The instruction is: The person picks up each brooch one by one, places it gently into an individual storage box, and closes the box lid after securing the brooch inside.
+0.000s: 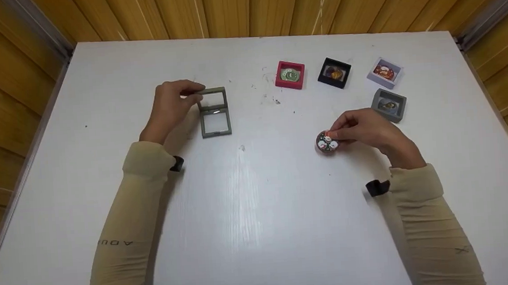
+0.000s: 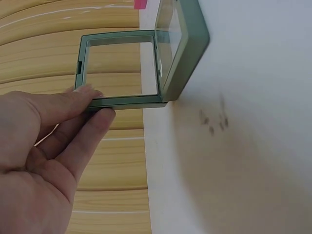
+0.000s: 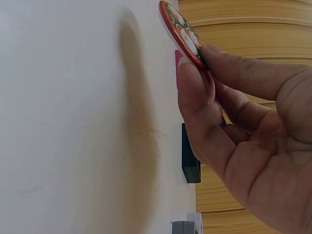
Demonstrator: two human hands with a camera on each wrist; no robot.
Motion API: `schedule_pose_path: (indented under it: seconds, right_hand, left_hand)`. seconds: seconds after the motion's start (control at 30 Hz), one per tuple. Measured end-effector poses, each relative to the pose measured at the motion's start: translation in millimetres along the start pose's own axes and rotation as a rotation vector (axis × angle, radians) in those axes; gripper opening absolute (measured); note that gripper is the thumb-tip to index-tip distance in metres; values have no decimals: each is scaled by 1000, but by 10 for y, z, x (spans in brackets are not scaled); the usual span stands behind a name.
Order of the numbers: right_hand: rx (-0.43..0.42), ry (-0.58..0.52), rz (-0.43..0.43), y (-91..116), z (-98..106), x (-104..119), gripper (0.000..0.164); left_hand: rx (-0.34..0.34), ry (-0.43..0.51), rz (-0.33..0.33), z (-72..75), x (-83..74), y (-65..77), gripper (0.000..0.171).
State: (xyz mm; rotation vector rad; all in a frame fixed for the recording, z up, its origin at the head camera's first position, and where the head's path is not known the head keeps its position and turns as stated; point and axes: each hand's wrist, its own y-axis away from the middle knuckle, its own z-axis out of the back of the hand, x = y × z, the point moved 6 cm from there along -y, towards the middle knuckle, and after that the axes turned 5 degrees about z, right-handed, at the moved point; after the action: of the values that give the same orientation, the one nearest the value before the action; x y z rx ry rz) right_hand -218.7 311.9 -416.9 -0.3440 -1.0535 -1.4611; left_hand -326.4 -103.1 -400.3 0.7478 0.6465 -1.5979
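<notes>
My left hand (image 1: 173, 103) pinches the upper edge of a green hinged display frame (image 1: 217, 134) between thumb and fingers. The left wrist view shows the frame (image 2: 122, 102) opened at its hinge, with clear film windows in both halves. Over on the right, my right hand (image 1: 365, 128) pinches a round badge (image 1: 327, 144) by its edge, thumb on the printed face. In the right wrist view the badge (image 3: 178, 29) has a red rim and a white, green and orange picture, and it is held tilted above the tabletop.
Closed display frames with round badges inside stand on the white table (image 1: 242, 232): red (image 1: 281, 83), black (image 1: 322, 79), pale lilac (image 1: 379, 83) and grey (image 1: 388, 116). The grey one sits just beyond my right hand. Wooden panels (image 1: 227, 10) line the table's back edge.
</notes>
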Motion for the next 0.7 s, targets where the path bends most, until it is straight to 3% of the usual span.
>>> schedule_pose_path:
  seconds: [0.53, 0.7]
  right_hand:
    - [-4, -67, 38, -79, -127, 136, 25]
    - [-12, -89, 39, -103, -133, 158, 26]
  left_hand:
    - [34, 36, -60, -289, -206, 105, 23]
    - [35, 58, -105, -355, -285, 124, 22]
